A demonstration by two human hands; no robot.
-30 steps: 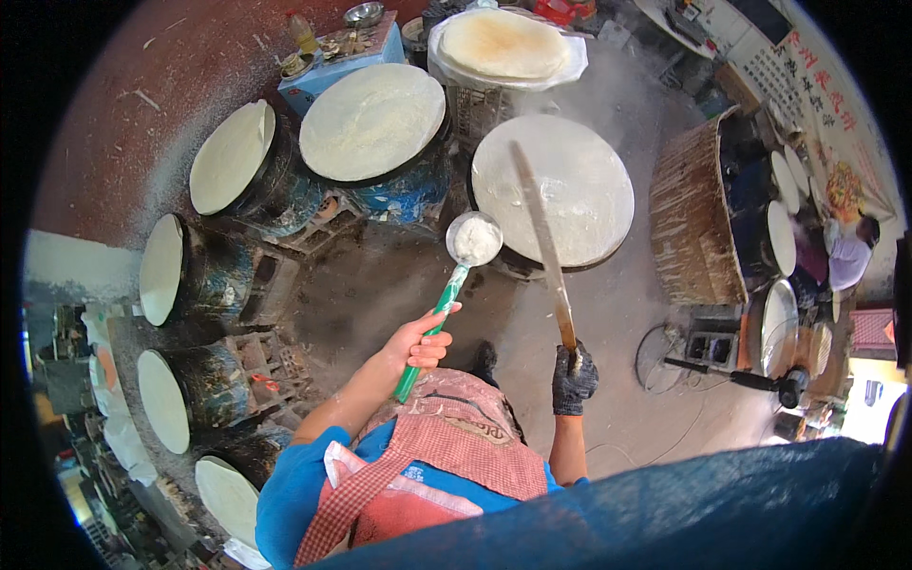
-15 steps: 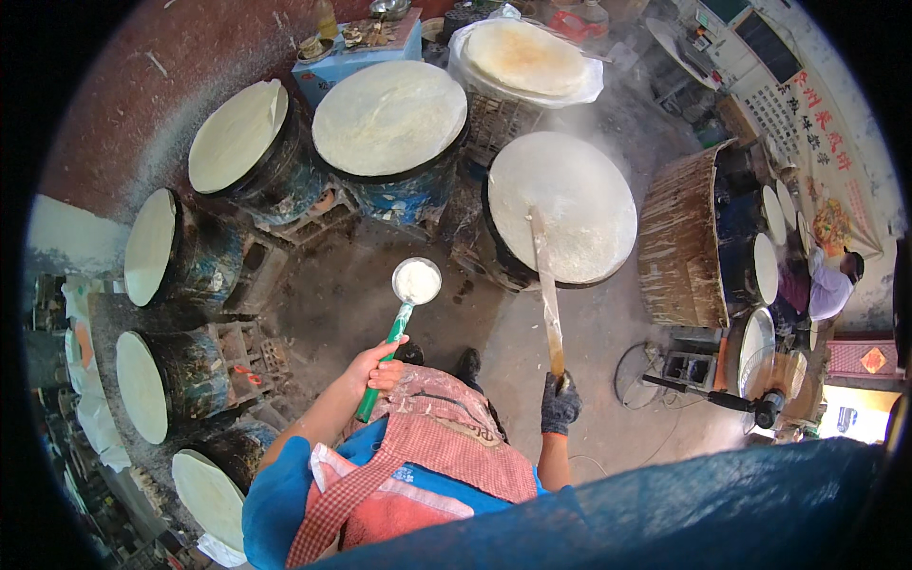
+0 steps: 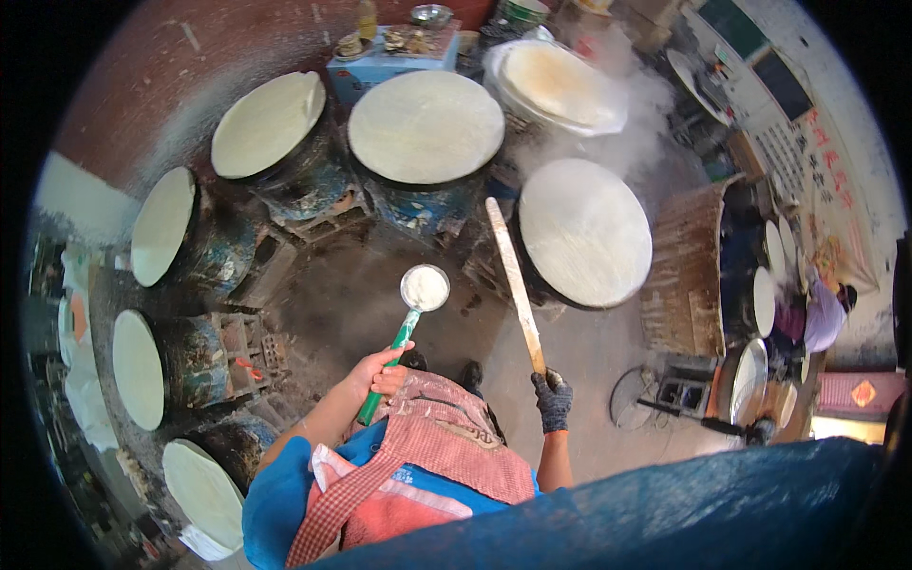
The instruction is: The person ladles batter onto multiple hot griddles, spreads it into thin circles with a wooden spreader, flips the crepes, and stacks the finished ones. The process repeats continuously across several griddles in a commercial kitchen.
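In my bare left hand [image 3: 378, 372] is the green handle of a ladle [image 3: 425, 288], its round bowl filled with white batter. My right hand [image 3: 552, 400], in a dark grey glove, grips the lower end of a long flat wooden spatula [image 3: 516, 285]. The spatula's batter-smeared blade points up and away, just left of a round griddle [image 3: 586, 234] coated with a pale layer of batter. Steam rises behind that griddle. Another round griddle [image 3: 427, 127] farther left carries a pale, even sheet.
More drum-mounted griddles with pale sheets [image 3: 268, 125] curve round my left. Browned flatbreads [image 3: 560, 85] lie stacked on white plastic at the back. A rusty metal screen [image 3: 686, 275] and a standing fan [image 3: 760, 432] are at the right. Another person [image 3: 825, 313] works beyond them.
The spatula has come off the right-hand griddle to its left. The batter there looks smoother. My view has shifted, and the ladle stays in my left hand.
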